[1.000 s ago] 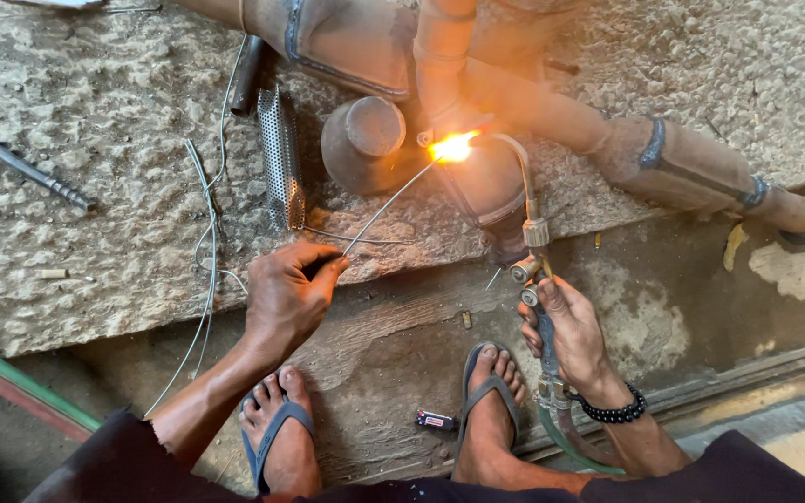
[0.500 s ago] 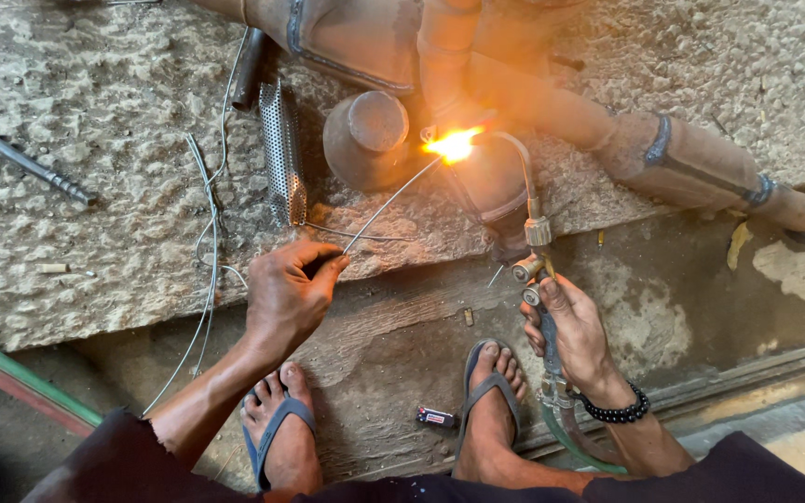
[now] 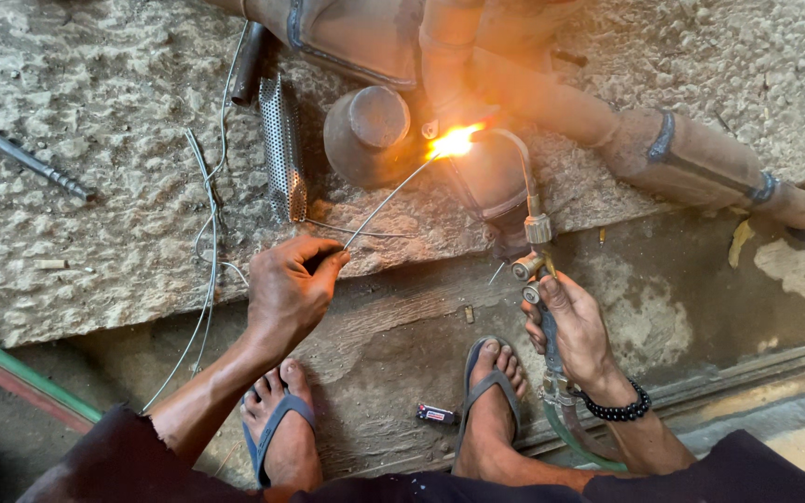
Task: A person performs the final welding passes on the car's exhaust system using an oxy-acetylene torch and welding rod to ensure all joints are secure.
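Observation:
My left hand (image 3: 289, 291) pinches a thin metal filler rod (image 3: 386, 197) that slopes up to a bright orange flame (image 3: 453, 142). In my right hand (image 3: 574, 328) I grip the handle of a gas torch (image 3: 533, 244), whose curved nozzle reaches up to the same flame. The flame sits on a rusty exhaust pipe assembly (image 3: 514, 93) that lies across a rough stone slab (image 3: 95, 186), beside a round brown metal can (image 3: 370, 135). My feet in blue flip-flops (image 3: 486, 396) rest on the floor below.
A perforated metal tube (image 3: 283, 149) and a short dark pipe (image 3: 249, 63) lie left of the can. Loose wires (image 3: 209, 214) trail over the slab. A grey rod (image 3: 20, 154) lies far left. A small lighter (image 3: 436, 414) sits between my feet. A green hose (image 3: 20, 373) crosses bottom left.
None beyond a slight flicker of the flame and a small shift of the camera; both hands keep their holds.

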